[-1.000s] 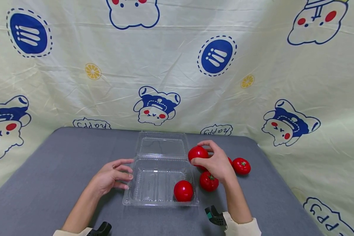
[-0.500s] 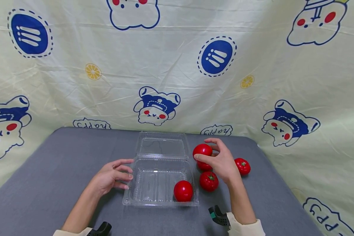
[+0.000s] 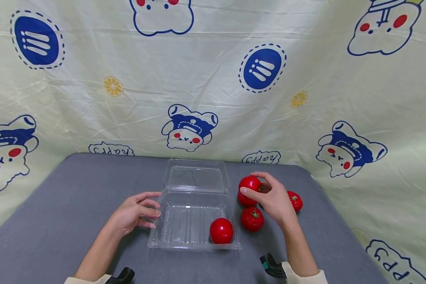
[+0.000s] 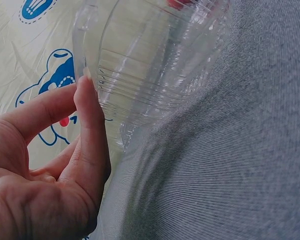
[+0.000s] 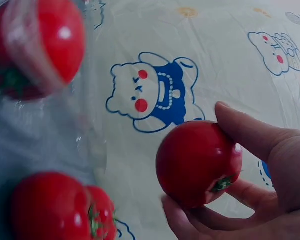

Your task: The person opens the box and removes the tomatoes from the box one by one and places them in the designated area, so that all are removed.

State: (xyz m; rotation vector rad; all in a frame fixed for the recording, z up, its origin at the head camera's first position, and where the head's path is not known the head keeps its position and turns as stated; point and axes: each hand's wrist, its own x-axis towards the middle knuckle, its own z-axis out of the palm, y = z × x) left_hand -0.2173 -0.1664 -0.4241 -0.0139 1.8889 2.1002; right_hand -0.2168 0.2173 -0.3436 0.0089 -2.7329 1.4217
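Observation:
A clear plastic clamshell container (image 3: 182, 221) stands on the table, its lid (image 3: 195, 173) folded back. One red tomato (image 3: 221, 231) sits in its near right corner. At the container's left edge, my left hand (image 3: 131, 215) pinches the rim between thumb and finger, as the left wrist view shows. My right hand (image 3: 273, 197) holds another tomato (image 5: 190, 162) between thumb and fingers, to the right of the container. Below that tomato, partly hidden by it, lies a further tomato (image 3: 247, 201). A tomato (image 3: 252, 219) with a green stem lies just nearer.
Another tomato (image 3: 295, 201) lies to the right, partly hidden behind my right hand. A grey cloth covers the table (image 3: 92, 185). Behind it hangs a pale curtain (image 3: 213, 79) printed with blue cartoon figures.
My right hand has moved to the right, carrying its tomato away from the container's side to over the tomato there. My left hand and the container have stayed in place.

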